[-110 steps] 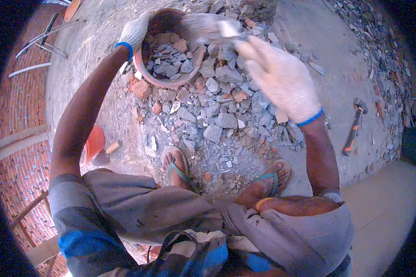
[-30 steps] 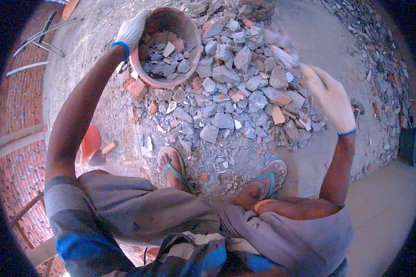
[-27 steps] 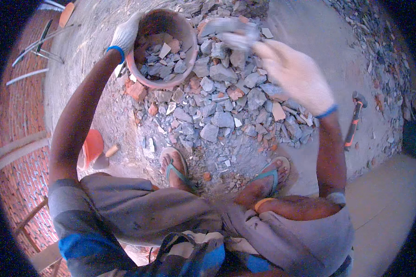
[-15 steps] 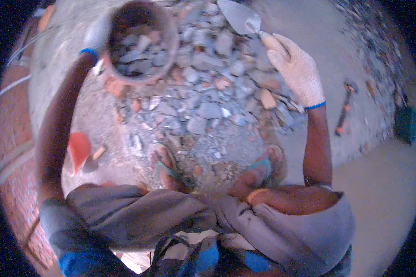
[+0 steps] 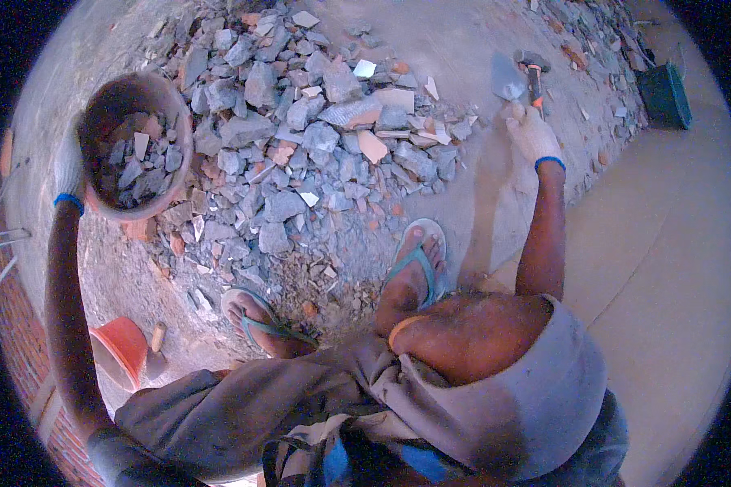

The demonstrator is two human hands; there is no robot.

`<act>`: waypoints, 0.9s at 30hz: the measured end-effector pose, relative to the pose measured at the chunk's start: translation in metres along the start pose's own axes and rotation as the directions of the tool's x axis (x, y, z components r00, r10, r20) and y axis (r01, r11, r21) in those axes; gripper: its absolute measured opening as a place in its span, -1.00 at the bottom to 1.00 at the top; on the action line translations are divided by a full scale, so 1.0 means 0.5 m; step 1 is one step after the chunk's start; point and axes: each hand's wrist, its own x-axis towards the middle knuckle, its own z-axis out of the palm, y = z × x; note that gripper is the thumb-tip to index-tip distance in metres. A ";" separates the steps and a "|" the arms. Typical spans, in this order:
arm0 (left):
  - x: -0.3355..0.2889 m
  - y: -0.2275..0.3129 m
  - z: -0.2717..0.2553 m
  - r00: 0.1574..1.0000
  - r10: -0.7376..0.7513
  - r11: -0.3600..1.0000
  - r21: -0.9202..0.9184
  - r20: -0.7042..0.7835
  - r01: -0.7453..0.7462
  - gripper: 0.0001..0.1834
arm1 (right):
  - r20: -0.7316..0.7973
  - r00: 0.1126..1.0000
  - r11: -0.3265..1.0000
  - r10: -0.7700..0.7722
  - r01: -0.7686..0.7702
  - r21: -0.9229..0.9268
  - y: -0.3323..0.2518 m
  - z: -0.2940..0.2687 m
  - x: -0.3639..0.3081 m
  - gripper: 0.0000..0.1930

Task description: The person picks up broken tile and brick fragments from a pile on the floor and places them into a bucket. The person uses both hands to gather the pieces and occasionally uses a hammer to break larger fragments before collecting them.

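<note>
My left hand (image 5: 69, 165), in a white knit glove with a blue cuff, grips the left side of a round bucket (image 5: 185, 154); its fingers are partly hidden there. The bucket tilts towards me, with grey stone chunks (image 5: 144, 174) inside. My gloved right hand (image 5: 533, 136) is closed round the handle of a trowel, whose pointed metal blade (image 5: 507, 79) points away from me. Right beside the blade lies a hammer (image 5: 534, 75) with a dark head and an orange-and-black handle. Between my hands spreads a heap of broken stone and tile pieces (image 5: 317, 138).
My sandalled feet (image 5: 418, 264) stand at the heap's near edge. An orange-red cone-like container (image 5: 122, 351) and a short wooden piece (image 5: 158, 336) lie at the left. More rubble (image 5: 581, 57) runs along the far right, beside a dark green container (image 5: 664, 96).
The trowel has swung from above the heap to the right, beside the hammer. My view has turned right; the bucket, still held by my left hand, appears lower and further left.
</note>
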 end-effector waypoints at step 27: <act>-0.010 0.029 0.027 0.999 -0.049 0.992 -0.113 0.015 0.050 -0.42 | 0.447 0.729 0.840 -0.519 0.532 0.107 -0.136 -0.013 -0.187 -0.60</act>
